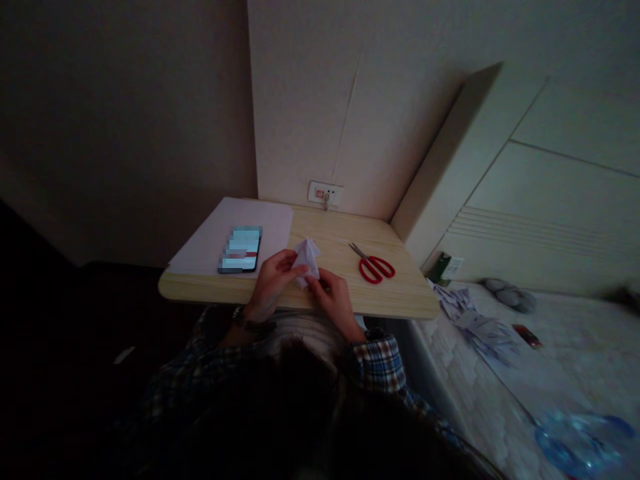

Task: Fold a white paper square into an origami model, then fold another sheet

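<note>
White folded paper (307,257), pointed and creased; both hands pinch it.

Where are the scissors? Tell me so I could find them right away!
Look at the small wooden table against the wall, beside the bed. On its right part, just past the right hand holding the folded white paper, lie the scissors. Only they have red handles; the phone on the left is a flat rectangle.

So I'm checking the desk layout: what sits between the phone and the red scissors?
Head view: the folded white paper, pinched by the left hand and right hand, lies between phone and scissors.
</note>
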`<state>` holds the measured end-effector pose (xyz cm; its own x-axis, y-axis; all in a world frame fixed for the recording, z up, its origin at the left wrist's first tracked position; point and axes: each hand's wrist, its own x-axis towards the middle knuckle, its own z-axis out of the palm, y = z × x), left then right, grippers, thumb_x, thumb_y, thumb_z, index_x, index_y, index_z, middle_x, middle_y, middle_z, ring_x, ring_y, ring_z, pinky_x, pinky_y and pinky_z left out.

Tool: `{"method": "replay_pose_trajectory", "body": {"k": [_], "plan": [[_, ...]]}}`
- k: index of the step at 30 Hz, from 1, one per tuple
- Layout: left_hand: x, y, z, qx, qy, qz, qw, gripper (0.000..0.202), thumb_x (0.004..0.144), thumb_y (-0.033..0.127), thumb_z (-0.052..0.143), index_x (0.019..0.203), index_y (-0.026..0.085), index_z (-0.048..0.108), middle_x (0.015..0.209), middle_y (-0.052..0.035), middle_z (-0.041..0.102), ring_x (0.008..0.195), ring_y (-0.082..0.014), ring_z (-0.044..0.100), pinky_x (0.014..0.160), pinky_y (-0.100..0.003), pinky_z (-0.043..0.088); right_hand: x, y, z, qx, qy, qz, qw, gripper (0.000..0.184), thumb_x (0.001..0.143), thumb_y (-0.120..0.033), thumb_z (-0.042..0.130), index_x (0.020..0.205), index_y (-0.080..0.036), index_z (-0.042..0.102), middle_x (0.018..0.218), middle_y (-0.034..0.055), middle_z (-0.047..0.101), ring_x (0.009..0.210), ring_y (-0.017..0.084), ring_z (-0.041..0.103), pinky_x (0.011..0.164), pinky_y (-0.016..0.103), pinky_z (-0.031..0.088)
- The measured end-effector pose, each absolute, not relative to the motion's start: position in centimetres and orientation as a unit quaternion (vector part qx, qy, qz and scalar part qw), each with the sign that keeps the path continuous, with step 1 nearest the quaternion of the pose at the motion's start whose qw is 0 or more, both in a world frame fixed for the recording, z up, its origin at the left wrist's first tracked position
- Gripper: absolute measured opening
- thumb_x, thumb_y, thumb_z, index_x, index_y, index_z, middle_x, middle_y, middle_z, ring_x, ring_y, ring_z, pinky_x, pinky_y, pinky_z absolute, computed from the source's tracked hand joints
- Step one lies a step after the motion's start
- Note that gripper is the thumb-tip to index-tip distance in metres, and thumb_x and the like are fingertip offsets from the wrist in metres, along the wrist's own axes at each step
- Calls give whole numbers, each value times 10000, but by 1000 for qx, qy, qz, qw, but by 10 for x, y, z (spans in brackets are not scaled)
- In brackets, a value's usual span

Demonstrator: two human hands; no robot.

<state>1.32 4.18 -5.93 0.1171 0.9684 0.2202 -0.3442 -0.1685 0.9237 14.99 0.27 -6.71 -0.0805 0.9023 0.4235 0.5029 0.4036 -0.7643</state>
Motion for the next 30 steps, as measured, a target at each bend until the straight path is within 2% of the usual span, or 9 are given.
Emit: {"method": "replay_pose_trajectory", "body": {"k": [13, 21, 30], "plan": [[14, 41, -57, 504, 328, 564, 566, 327, 510, 230, 831, 746, 160, 615, 746, 16, 670, 730, -149, 619, 688, -240, 480, 149, 1, -64, -510, -681, 223, 476, 348, 882, -427, 477, 661, -177, 576, 628, 5, 563, 587, 134, 491, 557, 248, 364], [15, 40, -57, 532, 315, 543, 568, 351, 554, 283, 814, 844, 164, 656, 872, -29, 709, 861, -199, 652, 813, -308, 510, 149, 0, -67, -537, -636, 194, 519, 316, 871, -408, 476, 648, -190, 533, 584, -7, 540, 562, 132, 486, 536, 247, 349], [15, 41, -58, 538, 325, 529, 570, 348, 533, 287, 840, 804, 160, 661, 827, -25, 713, 802, -188, 659, 776, -295, 520, 150, -1, -68, -539, -615, 204, 538, 307, 864, -417, 489, 672, -184, 544, 593, -8, 544, 563, 129, 492, 535, 246, 357]]}}
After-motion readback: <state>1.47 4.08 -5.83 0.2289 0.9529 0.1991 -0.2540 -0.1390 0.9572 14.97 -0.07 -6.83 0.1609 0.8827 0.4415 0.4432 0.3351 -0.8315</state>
